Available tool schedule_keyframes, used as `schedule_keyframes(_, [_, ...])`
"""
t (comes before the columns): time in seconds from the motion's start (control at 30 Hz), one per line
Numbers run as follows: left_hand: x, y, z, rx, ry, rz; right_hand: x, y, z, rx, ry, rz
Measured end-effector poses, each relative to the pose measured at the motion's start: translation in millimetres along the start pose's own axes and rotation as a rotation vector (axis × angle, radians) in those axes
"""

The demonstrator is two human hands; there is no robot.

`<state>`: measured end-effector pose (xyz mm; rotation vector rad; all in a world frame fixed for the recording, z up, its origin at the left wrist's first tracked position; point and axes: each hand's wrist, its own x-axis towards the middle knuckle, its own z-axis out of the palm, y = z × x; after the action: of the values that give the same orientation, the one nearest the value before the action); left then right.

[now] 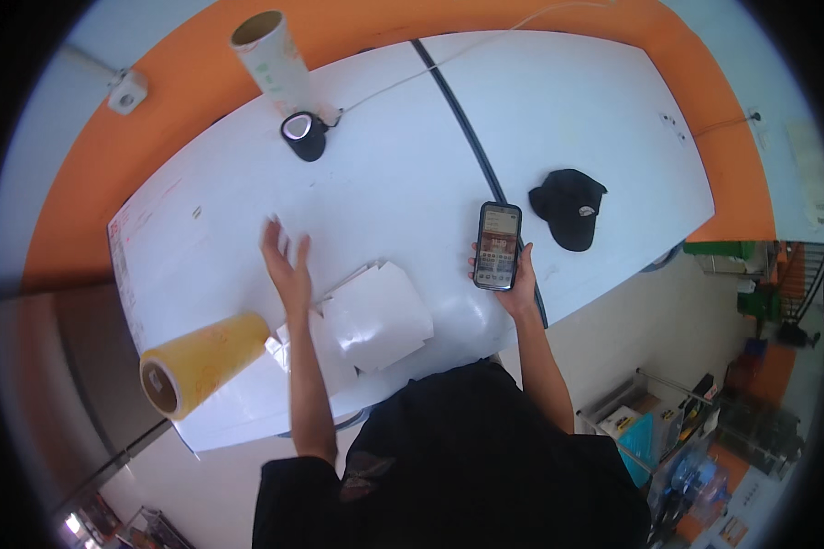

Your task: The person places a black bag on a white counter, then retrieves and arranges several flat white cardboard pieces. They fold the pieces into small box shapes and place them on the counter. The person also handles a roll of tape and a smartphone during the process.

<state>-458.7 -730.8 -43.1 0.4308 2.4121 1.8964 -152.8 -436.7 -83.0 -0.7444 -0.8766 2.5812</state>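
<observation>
My right hand (515,282) is wrapped round a smartphone (498,242) in a dark case, held upright with its lit screen facing me. Over the white table (384,165), my left hand (287,265) is raised with its fingers apart and nothing in it. Beside that hand and partly under my left forearm lie white flat sheets (380,316), apparently of card or paper. Left of the forearm, a yellow roll of film (206,361) rests on its side. A black cap (572,209) lies right of the phone.
A tall pale roll (275,69) stands at the table's far left edge, with a small black cylindrical device (304,137) and its cable in front. A dark seam strip (458,119) crosses the table. Shelves with a clear bin (636,421) stand at lower right.
</observation>
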Motion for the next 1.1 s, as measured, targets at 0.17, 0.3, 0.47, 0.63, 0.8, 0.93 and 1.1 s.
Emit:
schedule_keyframes(0.17, [-176,18,-43,-0.039,0.069,-0.214,-7,27,55,0.075,-0.079,0.041])
schedule_keyframes(0.3, [-241,20,-87,0.277,0.209,-0.093,-12,41,85,0.198,-0.168,0.156])
schedule_keyframes(0.47, [-224,-7,-151,0.290,0.655,-0.142,-15,63,105,0.159,-0.284,0.319])
schedule_keyframes(0.63, [-125,-38,-177,0.061,0.373,-0.240,-11,101,105,-0.081,-0.432,0.384])
schedule_keyframes(0.8, [-62,-31,-145,-0.041,0.316,-0.077,-9,106,100,-0.156,-0.429,0.338])
schedule_keyframes(0.93, [6,-29,-94,-0.036,0.175,-0.060,-6,104,100,-0.126,-0.384,0.339])
schedule_keyframes(1.1, [100,-27,-40,0.047,0.097,0.005,-3,100,102,-0.082,-0.398,0.401])
